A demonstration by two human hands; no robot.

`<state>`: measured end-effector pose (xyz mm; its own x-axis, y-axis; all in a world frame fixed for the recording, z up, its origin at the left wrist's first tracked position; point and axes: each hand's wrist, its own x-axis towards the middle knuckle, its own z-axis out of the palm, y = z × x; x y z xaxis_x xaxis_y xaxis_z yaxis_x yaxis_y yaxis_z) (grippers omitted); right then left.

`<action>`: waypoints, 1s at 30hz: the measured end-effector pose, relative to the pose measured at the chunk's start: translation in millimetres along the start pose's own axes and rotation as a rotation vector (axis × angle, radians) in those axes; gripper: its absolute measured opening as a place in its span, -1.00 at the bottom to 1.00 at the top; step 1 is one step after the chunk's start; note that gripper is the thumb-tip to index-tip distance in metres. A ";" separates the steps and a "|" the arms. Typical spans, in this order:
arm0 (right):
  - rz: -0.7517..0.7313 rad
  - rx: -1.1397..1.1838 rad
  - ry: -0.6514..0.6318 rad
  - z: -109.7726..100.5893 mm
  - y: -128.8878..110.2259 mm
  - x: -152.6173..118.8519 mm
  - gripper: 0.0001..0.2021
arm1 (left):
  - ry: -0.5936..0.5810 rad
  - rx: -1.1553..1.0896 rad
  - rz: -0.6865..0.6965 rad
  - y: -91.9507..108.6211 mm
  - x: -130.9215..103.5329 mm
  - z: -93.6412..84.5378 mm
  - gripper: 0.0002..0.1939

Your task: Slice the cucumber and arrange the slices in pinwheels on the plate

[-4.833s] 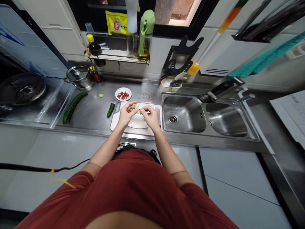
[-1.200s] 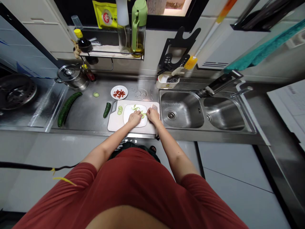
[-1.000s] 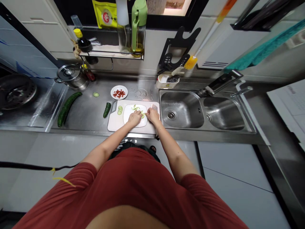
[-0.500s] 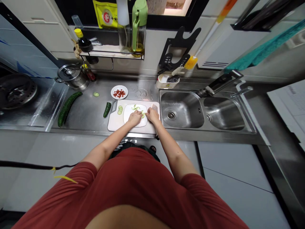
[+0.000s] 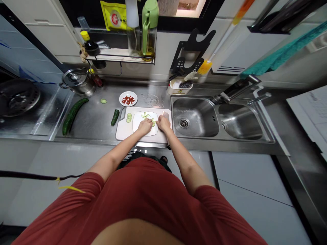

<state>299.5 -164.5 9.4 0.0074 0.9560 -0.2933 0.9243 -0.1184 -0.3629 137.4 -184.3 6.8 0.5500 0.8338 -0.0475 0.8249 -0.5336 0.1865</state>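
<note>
My left hand rests over a white plate, its fingers closed at some thin cucumber slices. From the right, my right hand pinches at the same slices, fingertips close to the left ones. More curved slices lie on the plate just beyond my left hand. The plate sits on a white cutting board, where a few round cucumber slices lie to the left. A knife's broad blade lies on the board's right side, partly hidden under my right hand and forearm.
Left of the board are a cucumber piece, a cut end and a long cucumber. Behind it stands a small dish of chopped red pieces. A steel pot is at the back left; a double sink adjoins the right.
Hardly anything differs. Both hands stay at the cucumber slices, with only slight finger movement; the whole view has shifted very slightly.
</note>
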 end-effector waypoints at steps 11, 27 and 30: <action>0.019 0.019 0.010 -2.0 -2.8 -2.3 -0.79 | -0.005 0.004 -0.007 0.9 -0.9 -0.4 -0.69; 0.028 0.005 0.017 -2.0 -3.5 -5.7 -0.77 | -0.073 -0.006 -0.011 3.4 0.8 -12.8 -0.67; 0.033 0.022 0.029 -2.2 -3.9 -7.0 -0.76 | -0.097 -0.023 -0.017 4.7 0.9 -17.0 -0.67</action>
<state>296.7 -170.2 14.8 0.0488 0.9588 -0.2799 0.9146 -0.1555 -0.3734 139.6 -183.7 24.3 0.5471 0.8244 -0.1450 0.8315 -0.5153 0.2076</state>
